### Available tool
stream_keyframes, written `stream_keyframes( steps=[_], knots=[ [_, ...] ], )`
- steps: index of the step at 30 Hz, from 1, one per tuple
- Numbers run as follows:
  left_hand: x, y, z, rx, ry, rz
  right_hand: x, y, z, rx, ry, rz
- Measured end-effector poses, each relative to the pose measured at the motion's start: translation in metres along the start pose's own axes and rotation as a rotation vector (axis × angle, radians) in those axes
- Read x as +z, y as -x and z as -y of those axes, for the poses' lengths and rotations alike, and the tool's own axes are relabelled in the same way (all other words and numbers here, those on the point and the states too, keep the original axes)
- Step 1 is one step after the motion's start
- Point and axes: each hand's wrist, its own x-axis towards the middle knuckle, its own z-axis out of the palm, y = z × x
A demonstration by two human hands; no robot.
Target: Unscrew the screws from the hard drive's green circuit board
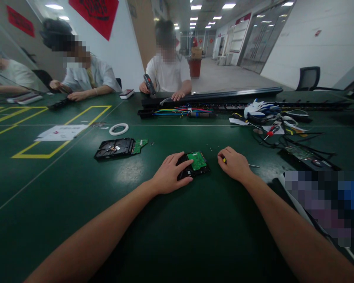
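Note:
A black hard drive with a green circuit board facing up lies on the dark green table in front of me. My left hand rests on its left side, fingers wrapped over the edge and gripping it. My right hand lies just right of the drive, closed round a screwdriver with a yellow-and-black handle; the metal shaft points to the right. A few tiny screws lie loose behind the drive.
A second opened hard drive lies to the left, with a white tape ring and papers beyond. Cables, tools and gloves clutter the right. Two people sit across the table, one holding a power screwdriver.

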Motion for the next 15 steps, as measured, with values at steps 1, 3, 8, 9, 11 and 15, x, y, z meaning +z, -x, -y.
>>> stream_keyframes(
  steps=[1, 3, 8, 9, 11, 15],
  knots=[
    [-0.0002, 0.0000, -0.0002, 0.000, -0.001, 0.004, 0.0001, 0.0000, -0.0001, -0.001, -0.004, 0.001],
    [-0.0003, -0.0001, -0.0002, 0.000, -0.004, 0.009, 0.0000, -0.0001, -0.0003, -0.003, -0.010, 0.004],
    [0.0012, -0.0003, 0.0012, -0.002, 0.014, -0.001, -0.0011, 0.0000, -0.0001, 0.002, -0.009, 0.005],
    [0.0015, -0.0003, 0.0015, -0.001, 0.019, -0.004, -0.0013, 0.0000, 0.0000, 0.001, -0.011, 0.002],
    [0.0018, -0.0002, 0.0018, 0.002, 0.026, -0.009, -0.0016, 0.0001, 0.0005, 0.001, -0.015, 0.000],
    [0.0019, 0.0006, 0.0017, 0.000, 0.011, -0.006, -0.0019, -0.0001, 0.0015, 0.008, -0.011, 0.007]
  ],
)
